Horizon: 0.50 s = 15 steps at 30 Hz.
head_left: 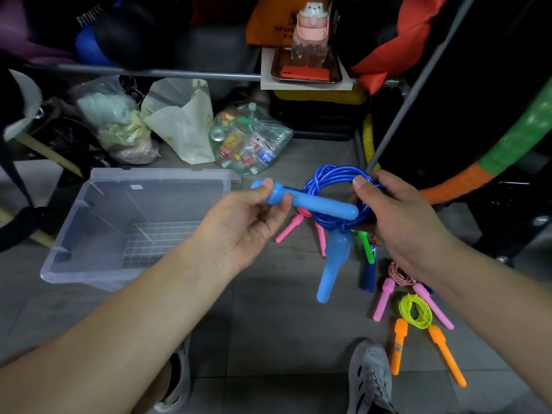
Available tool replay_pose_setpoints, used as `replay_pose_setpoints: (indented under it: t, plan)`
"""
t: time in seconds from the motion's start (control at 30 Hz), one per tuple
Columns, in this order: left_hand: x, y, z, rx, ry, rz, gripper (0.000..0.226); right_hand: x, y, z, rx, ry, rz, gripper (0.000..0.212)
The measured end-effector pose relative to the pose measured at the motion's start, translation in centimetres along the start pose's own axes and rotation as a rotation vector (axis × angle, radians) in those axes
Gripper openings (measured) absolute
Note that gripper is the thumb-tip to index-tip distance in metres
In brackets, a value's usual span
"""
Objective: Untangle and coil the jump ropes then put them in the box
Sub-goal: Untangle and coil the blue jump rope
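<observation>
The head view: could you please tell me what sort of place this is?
Probably a storage corner for sports gear: a metal rack holding a dark item marked FITNESS, a green and orange hoop, and jump ropes on the tiled floor.

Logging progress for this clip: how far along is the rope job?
Done: yellow rope and pink-handled rope lie coiled on the floor. In hand: blue rope, coiled, handle laid across it. Left: box holds no ropes; all must go in.

Box [98,234] on floor [268,324] at left, coiled rope [334,186] to its right, other ropes [415,312] further right, bags [251,141] behind box
</observation>
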<state>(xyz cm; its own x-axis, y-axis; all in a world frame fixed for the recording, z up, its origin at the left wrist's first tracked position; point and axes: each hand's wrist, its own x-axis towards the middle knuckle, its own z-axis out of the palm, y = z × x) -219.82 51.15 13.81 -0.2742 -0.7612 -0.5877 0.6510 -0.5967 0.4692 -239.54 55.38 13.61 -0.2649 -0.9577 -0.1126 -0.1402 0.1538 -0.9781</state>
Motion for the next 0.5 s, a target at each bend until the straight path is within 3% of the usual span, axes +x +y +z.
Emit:
replay_pose_setpoints:
  t: [0.13, 0.27, 0.4, 0.5]
  plan:
    - [0.1, -0.1, 0.1, -0.088, 0.069, 0.07, 0.017, 0.1, -0.1, 0.5, 0.008, 0.026, -0.006, 0.017]
    - [0.2, 0.0, 0.0, -0.125, 0.127, 0.131, 0.031, -0.2, -0.4, 1.0, 0.19, -0.062, 0.067, 0.015]
    - [0.0, -0.4, 0.0, -0.1, 0.155, 0.241, 0.046, -0.2, -0.7, 0.4, 0.217, -0.151, 0.134, 0.037]
    - [-1.0, -0.9, 0.3, -0.03, 0.104, 0.299, 0.034, -0.1, -0.6, 0.1, 0.069, -0.097, 0.104, 0.016]
